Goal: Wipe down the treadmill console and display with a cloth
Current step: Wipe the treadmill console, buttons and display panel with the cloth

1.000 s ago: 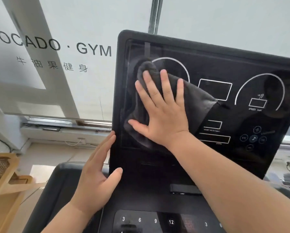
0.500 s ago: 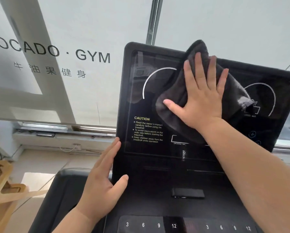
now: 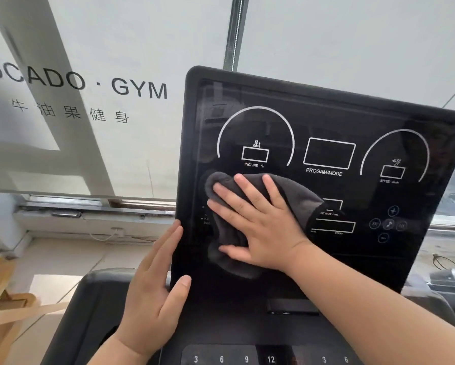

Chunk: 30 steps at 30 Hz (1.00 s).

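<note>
The black treadmill display (image 3: 326, 122) stands tilted in front of me, with white dial outlines and labels for incline, program and speed. A dark grey cloth (image 3: 297, 198) lies flat on its lower left part. My right hand (image 3: 258, 222) presses on the cloth with fingers spread, covering the caution text. My left hand (image 3: 152, 285) rests flat against the display's left edge, thumb on the front face. Below, the console's button strip (image 3: 247, 358) shows numbers 3, 6, 9, 12.
A frosted window with gym lettering (image 3: 94, 85) fills the background behind the display. A wooden piece of furniture (image 3: 2, 293) stands at the lower left. The treadmill's dark padded side rail (image 3: 89, 306) runs under my left hand.
My right hand has swept the cloth from the display's upper middle down to its lower left. The left hand stays on the left edge.
</note>
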Motion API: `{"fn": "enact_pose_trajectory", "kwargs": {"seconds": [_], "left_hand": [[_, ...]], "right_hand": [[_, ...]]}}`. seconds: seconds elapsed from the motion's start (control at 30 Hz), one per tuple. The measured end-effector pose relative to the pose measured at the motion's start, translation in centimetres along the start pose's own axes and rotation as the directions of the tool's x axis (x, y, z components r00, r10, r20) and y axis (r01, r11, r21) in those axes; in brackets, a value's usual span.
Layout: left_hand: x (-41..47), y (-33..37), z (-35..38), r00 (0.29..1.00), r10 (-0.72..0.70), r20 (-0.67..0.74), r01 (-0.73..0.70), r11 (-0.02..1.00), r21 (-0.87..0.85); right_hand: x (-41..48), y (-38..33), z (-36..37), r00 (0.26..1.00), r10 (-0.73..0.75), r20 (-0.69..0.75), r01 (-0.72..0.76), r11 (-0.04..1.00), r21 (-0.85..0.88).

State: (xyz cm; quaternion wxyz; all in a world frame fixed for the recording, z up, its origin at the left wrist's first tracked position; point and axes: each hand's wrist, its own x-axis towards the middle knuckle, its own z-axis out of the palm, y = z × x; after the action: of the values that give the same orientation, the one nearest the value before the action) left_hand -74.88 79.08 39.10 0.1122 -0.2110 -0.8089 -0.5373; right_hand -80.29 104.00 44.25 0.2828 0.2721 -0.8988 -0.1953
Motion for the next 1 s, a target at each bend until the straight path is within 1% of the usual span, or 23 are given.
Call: {"fn": "enact_pose_trajectory", "kwargs": {"seconds": [0.07, 0.13, 0.2, 0.27, 0.33, 0.37, 0.43, 0.5, 0.6, 0.7, 0.77, 0.87, 0.93, 1.0], "left_hand": [[0.1, 0.0, -0.1, 1.0, 0.006, 0.0, -0.006, 1.0, 0.017], [0.1, 0.2, -0.3, 1.0, -0.013, 0.02, 0.013, 1.0, 0.0], [-0.1, 0.6, -0.6, 0.998, -0.04, 0.052, 0.042, 0.998, -0.036], [-0.1, 1.0, -0.8, 0.995, -0.065, 0.078, 0.072, 0.994, -0.084], [0.0, 1.1, -1.0, 0.994, -0.075, 0.085, 0.084, 0.99, -0.117], [0.0, 1.1, -1.0, 0.994, -0.071, 0.084, 0.081, 0.988, -0.132], [0.0, 0.9, -0.8, 0.995, -0.071, 0.071, 0.083, 0.98, -0.183], [0.0, 0.8, -0.5, 0.993, -0.11, 0.046, 0.119, 0.947, -0.297], [0.0, 0.5, 0.0, 0.981, -0.195, 0.014, 0.172, 0.826, -0.537], [0.2, 0.3, 0.1, 0.965, -0.263, -0.014, 0.185, 0.714, -0.675], [0.2, 0.1, 0.1, 0.961, -0.275, -0.012, 0.186, 0.681, -0.708], [0.4, -0.1, -0.1, 0.96, -0.28, -0.006, 0.193, 0.677, -0.71], [0.3, -0.3, -0.1, 0.958, -0.286, -0.009, 0.202, 0.695, -0.69], [0.0, -0.5, -0.2, 0.955, -0.295, -0.03, 0.211, 0.747, -0.631]], "right_hand": [[-1.8, 2.4, -0.1, 0.996, 0.07, -0.046, -0.07, 0.997, 0.011], [-2.2, 5.5, -0.9, 0.978, 0.198, -0.061, -0.199, 0.98, -0.022], [-1.0, 8.2, -2.2, 0.936, 0.347, -0.05, -0.349, 0.936, -0.035], [1.9, 9.9, -3.7, 0.875, 0.482, -0.045, -0.483, 0.875, -0.012], [5.5, 10.3, -5.0, 0.831, 0.555, -0.041, -0.555, 0.832, 0.013], [7.2, 9.9, -5.5, 0.824, 0.565, -0.045, -0.565, 0.825, 0.022], [10.1, 8.1, -5.9, 0.827, 0.559, -0.055, -0.557, 0.829, 0.043], [11.9, 5.5, -5.8, 0.838, 0.542, -0.057, -0.538, 0.84, 0.069], [11.2, 1.3, -4.6, 0.897, 0.44, -0.035, -0.437, 0.897, 0.072], [7.1, -2.1, -2.5, 0.951, 0.311, 0.001, -0.309, 0.946, 0.094], [3.8, -4.4, -1.0, 0.973, 0.231, 0.033, -0.233, 0.968, 0.096], [-0.5, -7.4, 0.7, 0.982, 0.158, 0.102, -0.167, 0.981, 0.094], [-2.3, -8.0, 1.1, 0.984, 0.134, 0.12, -0.144, 0.986, 0.081], [-3.2, -6.7, 1.1, 0.986, 0.132, 0.1, -0.139, 0.988, 0.063]]}}
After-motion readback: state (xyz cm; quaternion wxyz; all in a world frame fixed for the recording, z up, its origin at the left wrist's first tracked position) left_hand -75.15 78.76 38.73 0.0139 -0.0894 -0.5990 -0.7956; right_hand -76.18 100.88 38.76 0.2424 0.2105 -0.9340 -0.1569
